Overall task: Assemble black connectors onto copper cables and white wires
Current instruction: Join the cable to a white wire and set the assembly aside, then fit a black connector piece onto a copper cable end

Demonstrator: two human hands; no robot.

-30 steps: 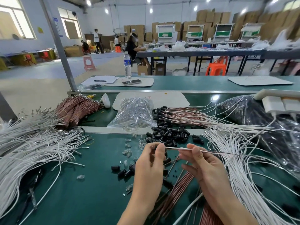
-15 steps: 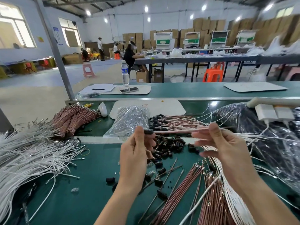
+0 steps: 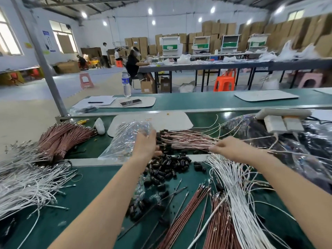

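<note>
Near, 6 o'clock: raw copper cables (image 3: 188, 221) fanned on green bench (image 3: 86, 191), white wires (image 3: 239, 191) at 5. Loose black connectors (image 3: 167, 168) dead ahead. Just changed: half a sec ago the cable was held up between the hands, now both arms are stretched out to finished pile (image 3: 188, 139) at 12. Left hand (image 3: 146, 146) grip loose, fingers straight by connector ends. Right hand (image 3: 228, 148) grip narrow, pinching strands there. Reckon one unit done, fresh cable next. Plastic bag (image 3: 125, 141) at 11. Far: water bottle (image 3: 127, 85), seated person (image 3: 133, 65), cardboard boxes (image 3: 210, 27) along wall.

Bare green worktop (image 3: 93, 186) lies open between the left white wires (image 3: 27, 184) and the black connectors (image 3: 167, 168); copper cables (image 3: 190, 212) and right white wires (image 3: 235, 186) crowd the rest.
</note>
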